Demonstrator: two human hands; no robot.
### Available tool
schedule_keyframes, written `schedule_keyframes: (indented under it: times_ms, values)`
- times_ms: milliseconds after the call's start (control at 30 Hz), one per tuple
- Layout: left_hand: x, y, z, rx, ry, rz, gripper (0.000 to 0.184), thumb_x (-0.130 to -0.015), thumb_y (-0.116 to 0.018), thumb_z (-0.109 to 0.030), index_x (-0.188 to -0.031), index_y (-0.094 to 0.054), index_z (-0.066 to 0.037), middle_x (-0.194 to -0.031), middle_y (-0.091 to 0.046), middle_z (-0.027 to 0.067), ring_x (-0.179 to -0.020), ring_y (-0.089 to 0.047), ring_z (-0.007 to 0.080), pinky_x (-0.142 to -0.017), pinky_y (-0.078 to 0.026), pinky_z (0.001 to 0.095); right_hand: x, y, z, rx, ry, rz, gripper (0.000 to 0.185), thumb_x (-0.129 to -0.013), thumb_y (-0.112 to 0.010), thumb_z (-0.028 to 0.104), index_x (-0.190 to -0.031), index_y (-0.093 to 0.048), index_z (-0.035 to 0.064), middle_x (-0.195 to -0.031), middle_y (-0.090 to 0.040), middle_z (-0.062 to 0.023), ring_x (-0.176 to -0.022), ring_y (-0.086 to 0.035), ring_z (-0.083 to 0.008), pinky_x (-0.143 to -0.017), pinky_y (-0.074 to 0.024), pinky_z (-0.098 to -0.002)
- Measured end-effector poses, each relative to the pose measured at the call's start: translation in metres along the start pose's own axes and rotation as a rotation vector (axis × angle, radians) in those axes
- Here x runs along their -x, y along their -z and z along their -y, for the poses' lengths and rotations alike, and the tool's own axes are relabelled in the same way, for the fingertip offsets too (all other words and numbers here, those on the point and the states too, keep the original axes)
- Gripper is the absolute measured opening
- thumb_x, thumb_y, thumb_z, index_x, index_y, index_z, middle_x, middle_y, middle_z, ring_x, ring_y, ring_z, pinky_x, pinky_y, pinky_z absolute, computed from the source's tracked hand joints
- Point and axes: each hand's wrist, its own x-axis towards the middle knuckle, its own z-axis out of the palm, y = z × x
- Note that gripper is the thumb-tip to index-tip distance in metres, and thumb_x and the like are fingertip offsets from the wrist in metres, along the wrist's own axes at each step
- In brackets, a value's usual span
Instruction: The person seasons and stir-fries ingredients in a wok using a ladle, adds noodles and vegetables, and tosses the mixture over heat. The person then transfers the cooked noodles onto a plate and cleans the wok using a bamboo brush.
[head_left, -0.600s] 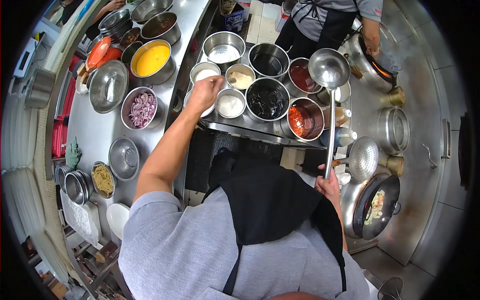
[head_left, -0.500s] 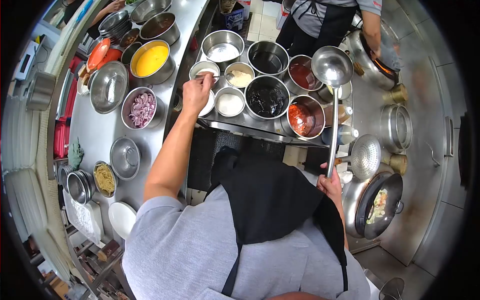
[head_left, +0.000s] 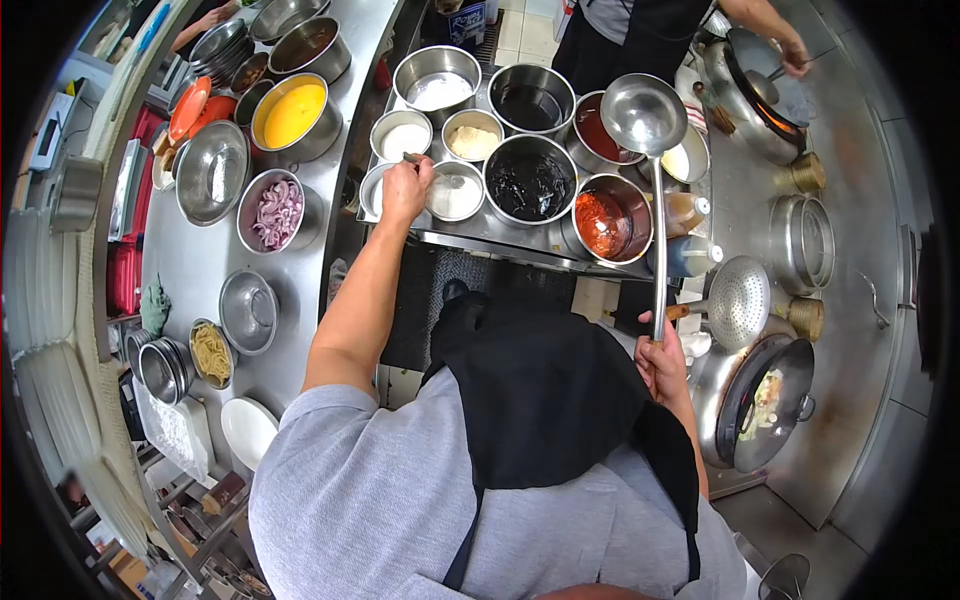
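Observation:
My left hand is closed on a small utensil, probably a spoon, whose end shows above the fingers. It hovers between the pot of white granules and a partly hidden white-filled pot. Just beyond are another pot of white powder and a pot of beige powder. In my right hand is the handle of a long metal ladle. Its bowl hangs over the pots, near the dark red sauce and the pot of chopped red chili.
Left counter holds sliced onions, yellow liquid and noodles. To the right are a perforated skimmer and a wok with food. A co-worker's hand is near a flaming wok at the top right.
My left hand has moved from the upper-left white pot to between the nearer pots. The ladle bowl has shifted slightly up and left. The co-worker's hand has moved right.

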Motion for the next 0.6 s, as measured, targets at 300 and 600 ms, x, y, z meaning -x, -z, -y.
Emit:
schedule_keyframes:
  times_ms: [300, 600]
  values:
    - [-0.009, -0.024, 0.036, 0.413, 0.153, 0.042, 0.034, -0.093, -0.055, -0.025, -0.09, -0.072, 0.003, -0.074, -0.072, 0.0132, -0.065, -0.071, 0.0202, -0.065, -0.056, 0.0333, -0.001, -0.011, 0.005, 0.076, 0.001, -0.014, 0.048, -0.087, -0.064, 0.017, -0.126, -0.04, 0.0034, -0.059, -0.044, -0.0031, -0.04, -0.036, -0.0084, -0.034, -0.0287, -0.0201]
    - [0.001, -0.024, 0.05, 0.693, 0.272, 0.036, 0.032, -0.098, -0.053, -0.021, -0.093, -0.069, 0.007, -0.077, -0.072, 0.0138, -0.063, -0.067, 0.0154, -0.062, -0.055, 0.0285, -0.008, -0.018, 0.012, 0.08, -0.053, -0.022, 0.047, -0.087, -0.062, 0.013, -0.128, -0.039, 0.0041, -0.06, -0.043, -0.0033, -0.041, -0.036, -0.0086, -0.034, -0.0306, -0.0198]
